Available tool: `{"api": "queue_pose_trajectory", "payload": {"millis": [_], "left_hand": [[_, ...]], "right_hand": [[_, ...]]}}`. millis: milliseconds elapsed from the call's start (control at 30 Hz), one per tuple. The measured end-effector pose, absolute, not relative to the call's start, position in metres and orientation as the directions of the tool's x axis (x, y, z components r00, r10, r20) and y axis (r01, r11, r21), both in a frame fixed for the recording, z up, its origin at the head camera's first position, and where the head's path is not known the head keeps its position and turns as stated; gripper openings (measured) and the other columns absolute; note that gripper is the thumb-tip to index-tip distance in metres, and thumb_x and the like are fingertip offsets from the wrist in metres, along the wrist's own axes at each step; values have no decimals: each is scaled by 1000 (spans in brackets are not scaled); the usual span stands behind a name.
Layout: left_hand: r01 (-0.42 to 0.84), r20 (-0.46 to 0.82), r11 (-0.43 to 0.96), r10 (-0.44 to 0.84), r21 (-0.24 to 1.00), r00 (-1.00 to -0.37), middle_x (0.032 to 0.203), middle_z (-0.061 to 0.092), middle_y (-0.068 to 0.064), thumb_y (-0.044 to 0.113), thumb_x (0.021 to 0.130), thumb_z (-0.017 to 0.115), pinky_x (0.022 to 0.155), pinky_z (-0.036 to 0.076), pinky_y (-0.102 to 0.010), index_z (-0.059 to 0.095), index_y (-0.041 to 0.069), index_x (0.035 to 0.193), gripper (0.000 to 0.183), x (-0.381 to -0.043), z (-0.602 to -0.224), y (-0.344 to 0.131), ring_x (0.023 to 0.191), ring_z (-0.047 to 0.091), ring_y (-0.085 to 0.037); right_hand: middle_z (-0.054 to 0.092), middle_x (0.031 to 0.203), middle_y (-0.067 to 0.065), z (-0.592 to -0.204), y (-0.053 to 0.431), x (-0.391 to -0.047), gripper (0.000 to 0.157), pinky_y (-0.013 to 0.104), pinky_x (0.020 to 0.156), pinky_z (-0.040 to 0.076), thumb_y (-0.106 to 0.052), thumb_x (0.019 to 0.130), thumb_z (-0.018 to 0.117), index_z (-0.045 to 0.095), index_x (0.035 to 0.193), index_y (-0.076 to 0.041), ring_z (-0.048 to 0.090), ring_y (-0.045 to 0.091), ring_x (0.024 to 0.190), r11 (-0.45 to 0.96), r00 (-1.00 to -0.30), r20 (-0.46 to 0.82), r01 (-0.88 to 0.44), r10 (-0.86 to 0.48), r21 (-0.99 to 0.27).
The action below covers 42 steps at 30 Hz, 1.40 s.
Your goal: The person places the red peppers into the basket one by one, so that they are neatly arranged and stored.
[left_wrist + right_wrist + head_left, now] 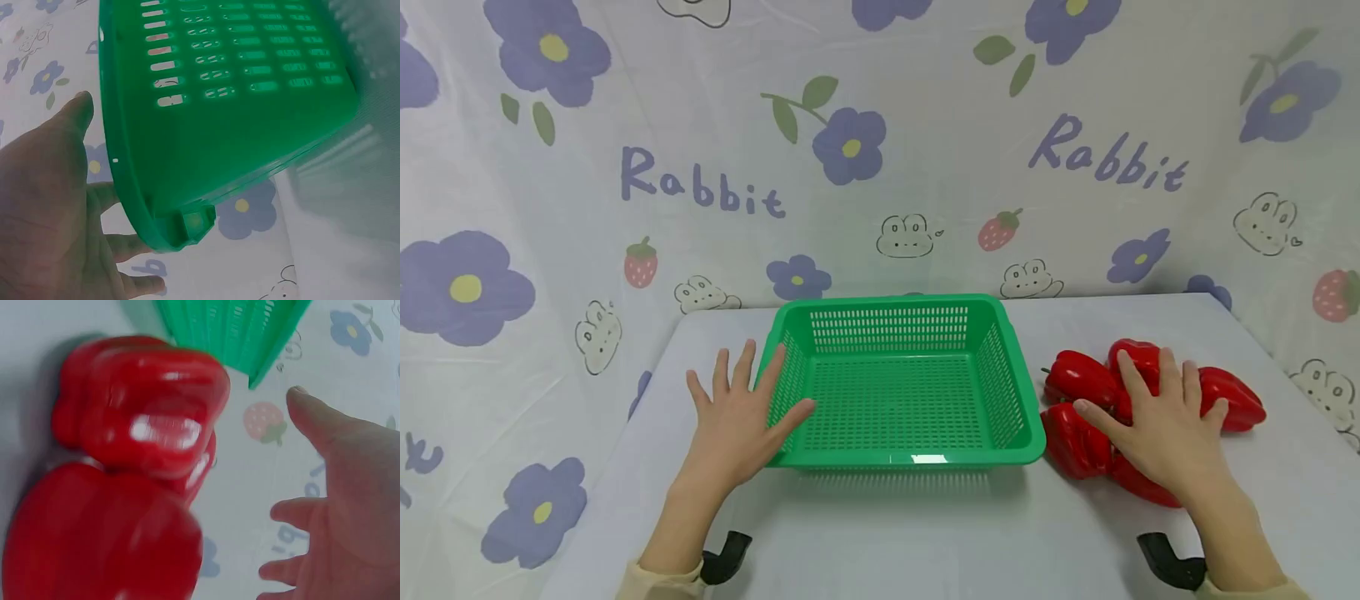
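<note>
A green plastic basket (891, 457) with slotted walls sits in the middle of the table, and its inside shows bare. My left hand (733, 429) spreads its fingers over the basket's left rim; the left wrist view shows that hand (53, 206) beside the green wall (219, 137), gripping nothing. Several glossy red bell peppers (1081, 379) lie bunched to the right of the basket. Above them my right hand (1176, 433) is spread, hiding part of the pile. In the right wrist view this hand (356, 494) stands apart from the peppers (156, 406), fingers extended.
A white tabletop (910, 542) carries the basket and peppers. Behind it hangs a pale cloth (940, 125) printed with flowers, rabbits and strawberries. A black curved piece (727, 558) shows at the left wrist, and a similar black piece (1171, 562) at the right.
</note>
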<state>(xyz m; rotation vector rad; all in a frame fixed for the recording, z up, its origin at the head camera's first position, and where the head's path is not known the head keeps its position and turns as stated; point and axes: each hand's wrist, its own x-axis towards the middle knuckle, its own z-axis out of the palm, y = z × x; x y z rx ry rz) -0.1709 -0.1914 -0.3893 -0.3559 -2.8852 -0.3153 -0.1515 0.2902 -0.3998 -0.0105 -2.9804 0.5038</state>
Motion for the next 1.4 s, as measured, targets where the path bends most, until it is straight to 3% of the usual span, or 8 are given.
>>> {"api": "queue_pose_trajectory", "payload": {"millis": [167, 367, 500, 600, 833, 1033, 1233, 1400], "left_hand": [[279, 236, 889, 202, 362, -951, 158, 18, -24, 62, 97, 46, 105, 5, -73, 20, 13, 159, 83, -160, -395, -200, 142, 11, -49], [251, 165, 740, 188, 624, -968, 160, 14, -19, 56, 99, 47, 109, 23, -60, 10, 7, 158, 85, -150, -414, -211, 145, 13, -38], [229, 150, 663, 175, 712, -973, 160, 16, -17, 51, 101, 49, 112, 22, -54, 9, 1, 157, 85, -148, -427, -217, 146, 15, -33], [245, 181, 619, 165, 746, -970, 159, 19, -16, 45, 101, 52, 110, 27, -54, 12, 1, 157, 81, -147, -432, -220, 145, 17, -31], [261, 202, 548, 166, 795, -965, 160, 20, -14, 40, 101, 54, 103, 37, -47, 14, 2, 157, 78, -148, -436, -222, 144, 20, -28], [268, 214, 498, 164, 825, -963, 160, 19, -9, 37, 102, 56, 100, 41, -43, 15, 6, 157, 76, -150, -439, -222, 144, 23, -25], [283, 228, 473, 171, 835, -959, 160, 20, -8, 35, 102, 56, 99, 42, -42, 15, 8, 157, 74, -151, -442, -220, 143, 25, -23], [280, 227, 472, 167, 836, -959, 160, 20, -8, 35, 102, 56, 99, 43, -42, 16, 8, 157, 74, -151, -443, -221, 143, 26, -23]], "right_hand": [[14, 147, 42, -398, 301, -143, 92, 81, 95, 11, -54, 91, 62, 25, 151, 5, 7, 62, 134, 925, -983, 182, -38, 35, -379], [36, 141, 36, -394, 318, -129, 75, 76, 74, 40, -38, 91, 70, 40, 145, 4, 32, 57, 124, 860, -972, 233, -101, 21, -500], [48, 132, 30, -397, 330, -122, 66, 61, 68, 53, -35, 90, 72, 49, 141, -1, 46, 49, 108, 821, -973, 228, -105, 31, -561], [50, 129, 29, -401, 337, -119, 64, 54, 64, 55, -36, 91, 72, 51, 141, -1, 49, 49, 104, 800, -982, 184, -70, 51, -596], [44, 134, 33, -414, 347, -114, 74, 62, 67, 53, -41, 89, 72, 45, 144, 0, 44, 58, 110, 792, -991, 97, 11, 89, -610], [53, 130, 27, -423, 351, -113, 64, 35, 68, 58, -34, 86, 78, 55, 139, -4, 51, 51, 110, 785, -990, 139, -82, 5, -614], [55, 126, 31, -432, 354, -113, 67, 60, 71, 53, -33, 82, 82, 57, 136, -1, 47, 52, 109, 810, -987, 157, -102, -13, -577], [53, 128, 31, -437, 356, -113, 72, 57, 71, 55, -36, 81, 82, 56, 137, 0, 48, 54, 110, 805, -993, 121, -71, 2, -589]]}}
